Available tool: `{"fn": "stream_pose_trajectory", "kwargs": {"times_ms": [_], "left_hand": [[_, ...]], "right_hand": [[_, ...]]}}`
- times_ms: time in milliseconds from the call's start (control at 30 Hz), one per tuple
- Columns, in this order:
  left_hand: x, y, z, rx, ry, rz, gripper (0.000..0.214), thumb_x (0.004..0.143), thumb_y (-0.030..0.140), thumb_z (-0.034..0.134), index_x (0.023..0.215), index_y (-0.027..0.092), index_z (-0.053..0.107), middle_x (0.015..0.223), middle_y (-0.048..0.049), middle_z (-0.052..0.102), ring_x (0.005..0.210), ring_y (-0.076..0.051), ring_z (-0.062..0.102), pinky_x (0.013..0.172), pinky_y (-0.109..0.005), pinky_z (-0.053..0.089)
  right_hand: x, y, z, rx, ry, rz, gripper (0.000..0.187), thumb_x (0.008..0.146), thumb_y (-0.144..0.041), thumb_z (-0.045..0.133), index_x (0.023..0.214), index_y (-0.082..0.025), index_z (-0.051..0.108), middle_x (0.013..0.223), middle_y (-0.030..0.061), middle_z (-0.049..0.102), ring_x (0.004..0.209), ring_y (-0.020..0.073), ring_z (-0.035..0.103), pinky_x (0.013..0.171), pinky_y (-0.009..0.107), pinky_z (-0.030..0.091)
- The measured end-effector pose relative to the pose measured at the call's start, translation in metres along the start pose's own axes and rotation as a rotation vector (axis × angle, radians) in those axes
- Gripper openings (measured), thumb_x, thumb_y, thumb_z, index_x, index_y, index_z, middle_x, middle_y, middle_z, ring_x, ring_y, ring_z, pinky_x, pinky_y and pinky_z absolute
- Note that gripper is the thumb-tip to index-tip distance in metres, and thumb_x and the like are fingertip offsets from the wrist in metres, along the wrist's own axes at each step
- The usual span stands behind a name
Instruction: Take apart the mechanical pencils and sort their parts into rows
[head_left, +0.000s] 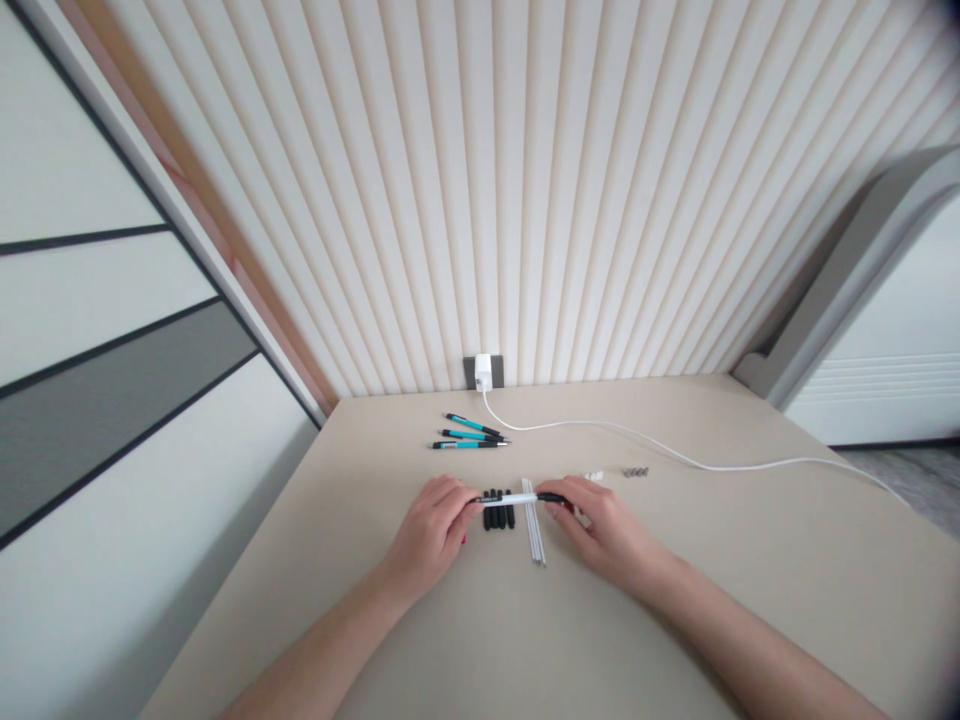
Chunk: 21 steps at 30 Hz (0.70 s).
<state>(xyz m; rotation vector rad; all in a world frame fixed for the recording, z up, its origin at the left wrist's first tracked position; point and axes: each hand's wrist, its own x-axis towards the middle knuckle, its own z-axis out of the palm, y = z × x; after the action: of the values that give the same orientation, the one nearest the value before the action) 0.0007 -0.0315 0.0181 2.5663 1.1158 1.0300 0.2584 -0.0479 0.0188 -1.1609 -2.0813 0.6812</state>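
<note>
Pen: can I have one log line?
left hand: holds pen | right hand: holds pen's other end | teal pens: on table

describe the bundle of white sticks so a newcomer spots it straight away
Find the beige table, then the space between the left hand and right hand. There, just right of the short black tubes, lies the bundle of white sticks. Unlike those thick dark neighbours, its pieces are pale, long and slender.

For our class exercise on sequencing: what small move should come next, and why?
Perhaps ease the right hand toward the left hand: they pinch the dark ends of one slim pen piece, whose white middle shows between, possibly not fully joined.
</note>
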Motion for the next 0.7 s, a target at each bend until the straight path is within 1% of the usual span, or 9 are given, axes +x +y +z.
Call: {"fn": "stream_pose_trajectory", "kwargs": {"times_ms": [100,200,267,333,433,500,567,700], "left_hand": [[0.0001,0.0003,0.0000,0.005,-0.018,-0.013,0.021,0.097,0.025,0.043,0.089,0.018,0.062,0.075,-0.0037,0.059,0.073,-0.017,0.054,0.070,-0.030,0.046],[0.0000,0.0006,-0.0004,0.009,-0.019,-0.020,0.020,0.097,0.024,0.044,0.089,0.018,0.061,0.076,-0.0036,0.060,0.074,-0.017,0.054,0.071,-0.030,0.046],[0.0001,0.0008,-0.0010,0.014,-0.009,-0.026,0.019,0.097,0.023,0.044,0.089,0.018,0.060,0.075,-0.0032,0.059,0.073,-0.017,0.054,0.070,-0.029,0.046],[0.0003,0.0008,-0.0016,0.018,0.002,-0.037,0.018,0.097,0.022,0.044,0.089,0.018,0.059,0.075,-0.0028,0.058,0.073,-0.016,0.053,0.070,-0.029,0.045],[0.0005,0.0010,-0.0019,0.023,0.015,-0.056,0.017,0.097,0.023,0.044,0.090,0.018,0.060,0.076,-0.0027,0.059,0.074,-0.016,0.054,0.070,-0.029,0.046],[0.0005,0.0015,-0.0018,0.026,0.024,-0.065,0.018,0.097,0.023,0.044,0.090,0.018,0.060,0.076,-0.0027,0.059,0.074,-0.017,0.055,0.070,-0.029,0.046],[0.0002,0.0021,-0.0017,0.027,0.030,-0.070,0.018,0.097,0.024,0.044,0.090,0.018,0.060,0.076,-0.0027,0.059,0.074,-0.017,0.055,0.070,-0.029,0.046],[-0.0008,0.0024,-0.0015,0.019,0.032,-0.083,0.015,0.096,0.023,0.046,0.095,0.018,0.060,0.080,-0.0034,0.060,0.078,-0.017,0.057,0.074,-0.029,0.046]], "right_hand": [[0.0002,-0.0004,-0.0020,-0.019,-0.019,-0.018,0.031,0.096,-0.037,0.045,0.116,-0.023,0.065,0.085,0.0066,0.066,0.072,0.0171,0.058,0.067,0.029,0.046],[0.0006,0.0005,-0.0021,-0.050,-0.032,-0.009,0.029,0.096,-0.037,0.046,0.107,-0.023,0.068,0.080,0.0056,0.065,0.071,0.0171,0.057,0.067,0.029,0.045],[0.0008,0.0027,-0.0012,-0.060,-0.002,0.021,0.026,0.096,-0.034,0.044,0.102,-0.022,0.067,0.082,0.0054,0.065,0.074,0.0175,0.058,0.069,0.030,0.045],[0.0008,0.0053,-0.0002,-0.053,0.025,0.050,0.022,0.095,-0.030,0.044,0.101,-0.021,0.063,0.087,0.0051,0.066,0.076,0.0174,0.059,0.070,0.030,0.045],[0.0005,0.0071,-0.0002,-0.050,0.021,0.058,0.022,0.094,-0.025,0.043,0.109,-0.022,0.059,0.094,0.0052,0.065,0.077,0.0169,0.059,0.072,0.030,0.045],[0.0001,0.0057,-0.0010,-0.062,0.001,0.040,0.027,0.094,-0.022,0.040,0.115,-0.023,0.058,0.094,0.0050,0.064,0.075,0.0162,0.059,0.072,0.030,0.045],[-0.0002,0.0034,-0.0021,-0.076,-0.026,0.022,0.029,0.095,-0.023,0.039,0.117,-0.024,0.058,0.092,0.0049,0.062,0.075,0.0161,0.059,0.072,0.029,0.045],[0.0002,0.0036,-0.0033,-0.112,-0.039,0.047,0.029,0.098,-0.031,0.037,0.104,-0.023,0.064,0.088,0.0055,0.062,0.078,0.0174,0.060,0.074,0.030,0.044]]}}
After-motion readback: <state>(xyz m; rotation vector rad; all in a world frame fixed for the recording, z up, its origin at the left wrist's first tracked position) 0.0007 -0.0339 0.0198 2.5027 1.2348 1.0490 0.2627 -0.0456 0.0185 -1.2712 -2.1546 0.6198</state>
